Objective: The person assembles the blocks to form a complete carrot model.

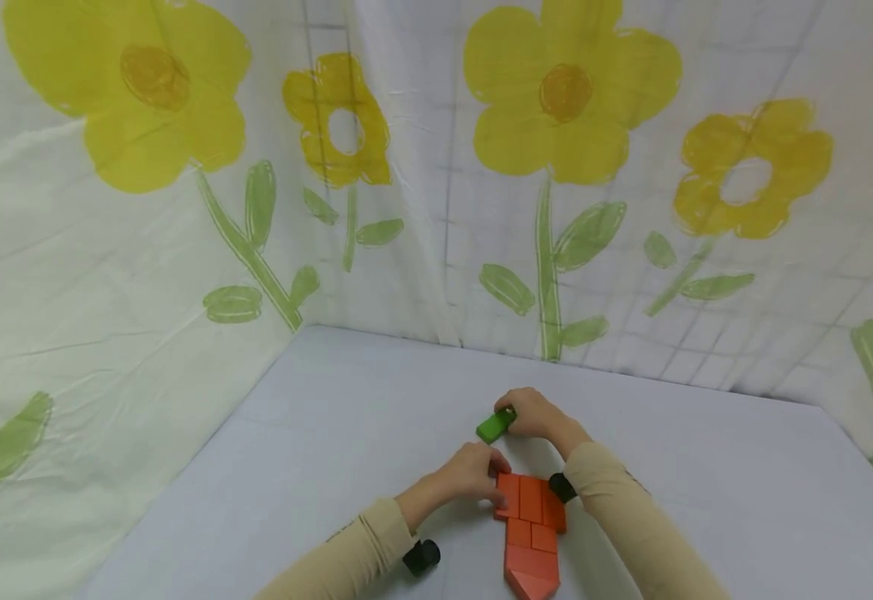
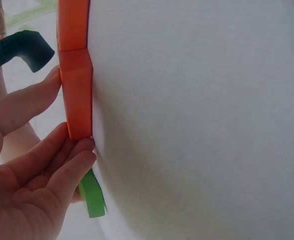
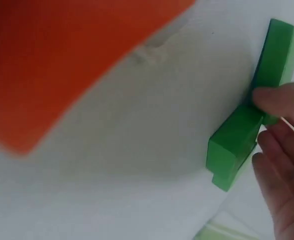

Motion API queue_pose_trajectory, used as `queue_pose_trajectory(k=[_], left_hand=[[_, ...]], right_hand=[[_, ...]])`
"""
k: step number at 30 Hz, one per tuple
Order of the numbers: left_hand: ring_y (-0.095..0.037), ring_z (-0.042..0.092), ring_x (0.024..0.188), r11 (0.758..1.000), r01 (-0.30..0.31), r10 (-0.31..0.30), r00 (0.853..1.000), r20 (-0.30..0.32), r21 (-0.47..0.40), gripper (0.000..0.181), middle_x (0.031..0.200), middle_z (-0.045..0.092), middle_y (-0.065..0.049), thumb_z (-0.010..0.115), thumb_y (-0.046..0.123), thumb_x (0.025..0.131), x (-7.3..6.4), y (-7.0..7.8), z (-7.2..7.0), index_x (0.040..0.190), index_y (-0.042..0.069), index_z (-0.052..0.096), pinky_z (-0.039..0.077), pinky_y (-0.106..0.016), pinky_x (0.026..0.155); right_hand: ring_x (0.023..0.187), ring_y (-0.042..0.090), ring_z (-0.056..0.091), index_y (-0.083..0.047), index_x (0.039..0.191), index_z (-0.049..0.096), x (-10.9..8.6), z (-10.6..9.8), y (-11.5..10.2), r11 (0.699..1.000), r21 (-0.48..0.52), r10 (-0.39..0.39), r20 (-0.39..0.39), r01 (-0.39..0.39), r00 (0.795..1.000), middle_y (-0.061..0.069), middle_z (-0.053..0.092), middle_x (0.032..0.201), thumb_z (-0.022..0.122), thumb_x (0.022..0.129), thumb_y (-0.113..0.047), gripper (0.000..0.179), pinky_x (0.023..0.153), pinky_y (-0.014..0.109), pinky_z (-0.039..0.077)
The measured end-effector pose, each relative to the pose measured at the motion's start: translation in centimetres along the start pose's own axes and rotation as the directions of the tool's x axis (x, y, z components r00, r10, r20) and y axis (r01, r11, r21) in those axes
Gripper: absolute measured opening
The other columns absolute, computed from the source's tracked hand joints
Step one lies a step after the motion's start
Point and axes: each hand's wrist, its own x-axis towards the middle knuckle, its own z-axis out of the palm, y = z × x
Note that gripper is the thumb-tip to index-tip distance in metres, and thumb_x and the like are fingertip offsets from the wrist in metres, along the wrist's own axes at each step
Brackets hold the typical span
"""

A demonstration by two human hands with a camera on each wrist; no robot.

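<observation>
Several orange blocks (image 1: 530, 528) lie flat on the white table (image 1: 331, 433), fitted into a carrot-like shape that points toward me. My left hand (image 1: 490, 483) rests on the far left corner of that shape. In the left wrist view its thumb (image 2: 29, 102) and straight fingers (image 2: 69, 157) touch the end orange block (image 2: 77, 100). Just beyond, my right hand (image 1: 513, 414) pinches a green block (image 1: 494, 426) that sits on the table. The right wrist view shows the fingertips (image 3: 277, 100) on the green block (image 3: 247, 132), with a blurred orange block (image 3: 62, 60) close by.
A white sheet printed with yellow flowers (image 1: 556, 92) hangs round the table's back and sides. Black wrist camera mounts (image 1: 421, 557) sit on both beige sleeves. Bare tabletop stretches to the left, right and far side of the blocks.
</observation>
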Motion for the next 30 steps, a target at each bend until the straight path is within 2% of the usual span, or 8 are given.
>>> queue_pose_trajectory(k=[3,6,10,13,15,23,30], left_hand=[[-0.005,0.048,0.072,1.0,-0.007,0.007,1.0,0.004,-0.004,0.034,0.081,0.064,0.001,0.087,0.007,0.069,0.1,0.0,0.0,0.099,-0.001,0.072,0.043,-0.018,0.068],[-0.004,0.048,0.071,1.0,-0.017,0.017,1.0,0.007,0.002,0.034,0.082,0.064,0.001,0.086,0.006,0.069,0.2,-0.1,0.0,0.099,-0.001,0.072,0.043,-0.018,0.068],[-0.005,0.048,0.072,1.0,-0.026,0.026,1.0,0.002,0.007,0.035,0.082,0.064,0.0,0.086,0.007,0.068,0.3,-0.2,0.0,0.099,-0.001,0.072,0.044,-0.019,0.068],[-0.004,0.048,0.072,1.0,-0.022,0.022,1.0,0.001,0.004,0.035,0.082,0.063,0.001,0.086,0.007,0.068,0.3,-0.3,0.0,0.099,-0.001,0.072,0.043,-0.019,0.069],[-0.004,0.047,0.071,1.0,-0.025,0.025,1.0,0.0,0.003,0.035,0.08,0.062,0.002,0.087,0.007,0.068,0.2,-0.3,0.0,0.098,-0.001,0.072,0.043,-0.019,0.067],[-0.005,0.048,0.072,1.0,-0.018,0.018,1.0,-0.011,-0.004,0.037,0.08,0.062,0.002,0.087,0.007,0.067,0.1,-0.4,-0.1,0.099,-0.001,0.072,0.043,-0.02,0.068],[-0.006,0.048,0.073,1.0,-0.016,0.016,1.0,-0.005,-0.019,0.036,0.083,0.062,0.001,0.086,0.006,0.068,0.1,-0.4,0.1,0.101,-0.001,0.071,0.043,-0.021,0.069]], right_hand=[[0.084,0.024,0.06,0.005,0.096,0.071,-0.6,-0.3,0.4,1.0,0.012,-0.027,-0.061,0.028,0.998,0.011,0.068,0.091,0.069,0.066,0.007,0.03,0.077,0.037,0.049],[0.082,0.022,0.062,0.004,0.096,0.071,-1.3,-0.5,0.9,0.999,0.047,-0.022,-0.121,0.028,0.992,0.01,0.068,0.09,0.074,0.067,0.003,0.029,0.074,0.036,0.051],[0.086,0.026,0.066,0.003,0.099,0.072,-2.8,-0.8,1.0,0.985,0.175,0.03,-0.155,-0.002,0.987,0.013,0.069,0.096,0.079,0.073,-0.001,0.027,0.076,0.037,0.055],[0.088,0.03,0.068,0.004,0.1,0.072,-4.3,-1.1,0.9,0.962,0.271,0.077,-0.138,-0.038,0.987,0.016,0.069,0.1,0.08,0.075,-0.003,0.027,0.076,0.036,0.056],[0.088,0.03,0.068,0.004,0.101,0.072,-5.4,-1.2,1.0,0.952,0.299,0.109,-0.122,-0.068,0.987,0.016,0.07,0.099,0.08,0.075,-0.005,0.028,0.075,0.035,0.056],[0.081,0.022,0.066,0.002,0.099,0.074,-7.7,-1.0,1.7,0.946,0.285,0.183,-0.066,-0.157,0.981,0.009,0.072,0.091,0.083,0.074,-0.01,0.029,0.069,0.03,0.054],[0.079,0.017,0.063,0.002,0.097,0.073,-8.5,-0.4,2.1,0.944,0.281,0.184,-0.007,-0.175,0.983,0.005,0.071,0.088,0.084,0.072,-0.009,0.029,0.069,0.028,0.052]])
